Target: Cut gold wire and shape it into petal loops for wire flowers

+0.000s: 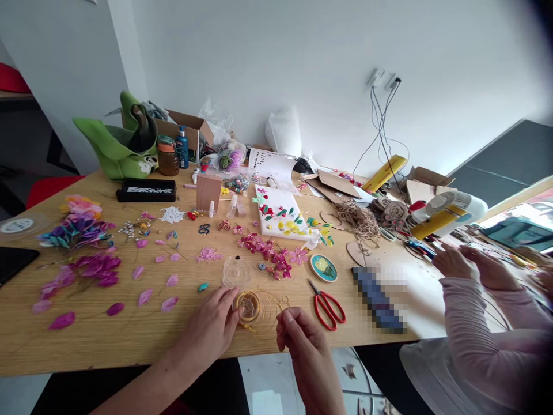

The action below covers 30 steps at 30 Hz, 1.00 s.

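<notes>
the spool [249, 305] of gold wire lay near the front edge of the worktop [108, 349], just in front of the person, with loose gold wire [270, 308] fanning out from its right side in thin, wide loops. the left hand [218, 323] had a partly closed grip on the spool's left side, thumb on the near part and fingers at the rim. the right hand [302, 343] had its grip pinched nearly flat, thumb against fingers, seemingly on the strand's far end; the strand was too fine to see exactly where it was caught.

the likeliest trouble seemed to be a tangle: those loops stood slack between the hands, and a quick pull could have drawn them into a kink that would be hard to smooth out. if the left grip loosened, the spool might have turned freely and shed more coils. the red-handled scissors [329, 308] lay just right of the loops, so a sideways sweep of the wire risked snagging on them. behind the spool, the clear disc [236, 272] and the turquoise bead [203, 286] looked light enough to be knocked by a springy strand. the pink petals [144, 297] were further left, less exposed, though their thin stems could have caught a stray end.
</notes>
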{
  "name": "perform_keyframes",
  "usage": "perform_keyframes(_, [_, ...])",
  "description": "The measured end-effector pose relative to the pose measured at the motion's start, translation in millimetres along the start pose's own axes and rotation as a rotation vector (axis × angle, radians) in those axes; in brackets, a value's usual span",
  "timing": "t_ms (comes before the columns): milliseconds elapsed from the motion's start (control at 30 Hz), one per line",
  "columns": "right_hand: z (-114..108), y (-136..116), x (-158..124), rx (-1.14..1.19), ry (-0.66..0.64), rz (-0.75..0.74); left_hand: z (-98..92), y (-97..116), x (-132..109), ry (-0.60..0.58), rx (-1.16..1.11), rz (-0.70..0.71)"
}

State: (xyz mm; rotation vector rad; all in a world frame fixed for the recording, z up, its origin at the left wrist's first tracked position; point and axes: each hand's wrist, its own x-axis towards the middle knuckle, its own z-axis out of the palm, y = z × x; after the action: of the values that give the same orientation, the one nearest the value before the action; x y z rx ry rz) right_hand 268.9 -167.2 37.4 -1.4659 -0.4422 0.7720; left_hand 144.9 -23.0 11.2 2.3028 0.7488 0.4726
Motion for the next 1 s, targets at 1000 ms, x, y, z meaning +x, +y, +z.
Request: perform_keyframes(1000, [12.6, 31.5, -11.6, 0.293, -0.114, 0.088, 7.1, 17.9, -41.6, -0.193, -1.08, -0.535])
